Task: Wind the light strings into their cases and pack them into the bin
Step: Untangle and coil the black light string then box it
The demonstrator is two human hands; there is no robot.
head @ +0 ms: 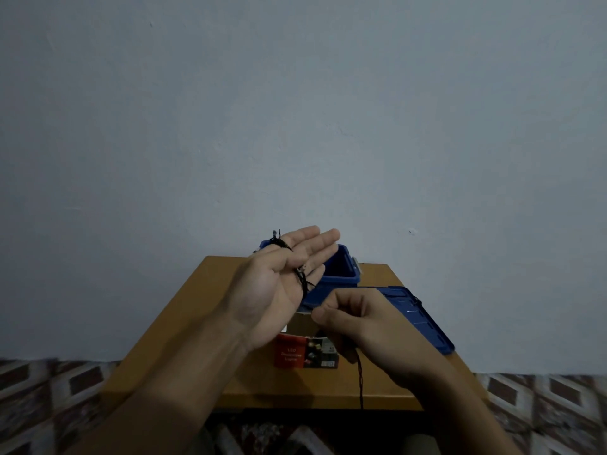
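My left hand [282, 277] is raised palm up over the table, fingers straight. A dark light string [301, 277] loops around its thumb and runs across the palm. My right hand [354, 320] is curled lower right and pinches the same string, which hangs from it past the table's front edge. Behind the hands stands the open blue bin [341, 269]. Its blue lid [417, 315] lies to the right. A red and dark cardboard light case [307, 351] stands on the table under my hands, its top open.
The small wooden table [197, 323] stands against a plain grey wall. Patterned floor tiles [59, 389] show on both sides of it.
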